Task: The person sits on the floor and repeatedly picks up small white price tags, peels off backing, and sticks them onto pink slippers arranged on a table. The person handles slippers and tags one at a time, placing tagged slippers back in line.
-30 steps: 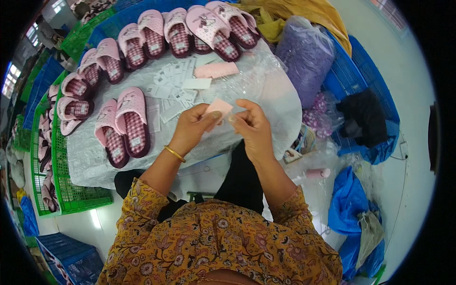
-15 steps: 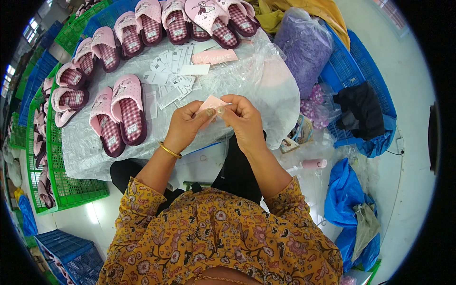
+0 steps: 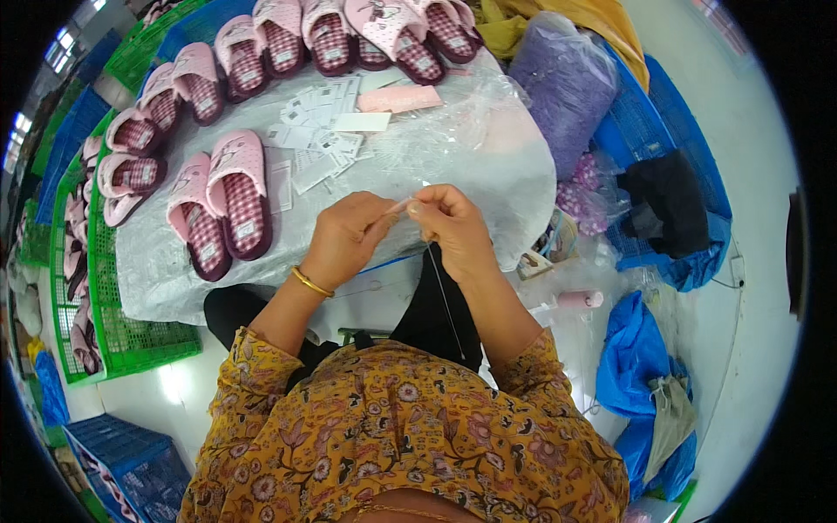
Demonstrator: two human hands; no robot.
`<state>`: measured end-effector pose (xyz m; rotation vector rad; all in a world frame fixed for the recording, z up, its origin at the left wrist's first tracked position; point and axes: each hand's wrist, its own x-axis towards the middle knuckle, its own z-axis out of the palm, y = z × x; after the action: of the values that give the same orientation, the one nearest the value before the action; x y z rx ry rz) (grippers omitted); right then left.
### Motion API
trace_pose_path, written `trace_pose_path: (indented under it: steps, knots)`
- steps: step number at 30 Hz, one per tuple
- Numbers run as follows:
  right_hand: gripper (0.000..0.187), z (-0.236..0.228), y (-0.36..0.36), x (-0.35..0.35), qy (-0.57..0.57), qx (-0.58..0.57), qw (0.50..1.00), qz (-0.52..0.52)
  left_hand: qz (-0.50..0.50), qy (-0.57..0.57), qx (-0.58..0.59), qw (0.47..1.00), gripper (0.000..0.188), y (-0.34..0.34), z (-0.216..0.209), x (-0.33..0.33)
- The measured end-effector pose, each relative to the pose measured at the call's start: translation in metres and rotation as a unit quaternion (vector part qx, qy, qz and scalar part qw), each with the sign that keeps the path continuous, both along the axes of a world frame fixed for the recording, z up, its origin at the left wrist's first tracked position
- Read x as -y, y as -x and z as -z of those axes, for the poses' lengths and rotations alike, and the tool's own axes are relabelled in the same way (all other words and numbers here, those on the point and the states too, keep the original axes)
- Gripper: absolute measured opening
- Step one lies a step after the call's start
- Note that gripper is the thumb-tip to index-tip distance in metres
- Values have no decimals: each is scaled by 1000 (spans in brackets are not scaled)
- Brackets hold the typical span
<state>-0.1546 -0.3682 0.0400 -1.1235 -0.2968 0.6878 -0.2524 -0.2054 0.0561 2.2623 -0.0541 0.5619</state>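
Over the near edge of the table, both hands meet with their fingertips together. My left hand (image 3: 349, 231), with a gold bangle at the wrist, pinches a small pink card (image 3: 402, 206), which is seen almost edge-on and mostly hidden by fingers. My right hand (image 3: 455, 227) is closed on the card's other side. From the right fingers a thin cord (image 3: 448, 301) hangs down across my dark trouser leg. To the left lies a pair of pink slippers (image 3: 237, 200) with checked insoles and dark red soles.
More slippers (image 3: 283, 44) line the table's far and left edges. White cards (image 3: 318, 122) and pink card strips (image 3: 399, 98) lie mid-table on plastic sheeting. Green crates (image 3: 148, 336) stand left; a purple-filled bag (image 3: 562, 87) and blue crates (image 3: 635, 131) stand right. A pink spool (image 3: 579, 300) is lower right.
The pink card has turned from facing up to nearly edge-on between my fingers. A thin cord now hangs from my right hand. The left fingers have curled over the card.
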Motion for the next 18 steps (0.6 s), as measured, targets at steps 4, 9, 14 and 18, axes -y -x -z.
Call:
trace_pose_path:
  steps: [4,9,14,18]
  knots:
    - [17,0,1,13,57,45,997,-24,16,-127,72,989,27,6,2,1]
    - [18,1,4,20,61,24,996,-65,27,-209,76,975,38,20,2,4]
    - [17,14,7,23,41,12,994,-101,56,-82,42,994,26,32,11,7]
    - [18,6,14,27,117,56,984,-120,95,307,-143,936,16,33,18,3]
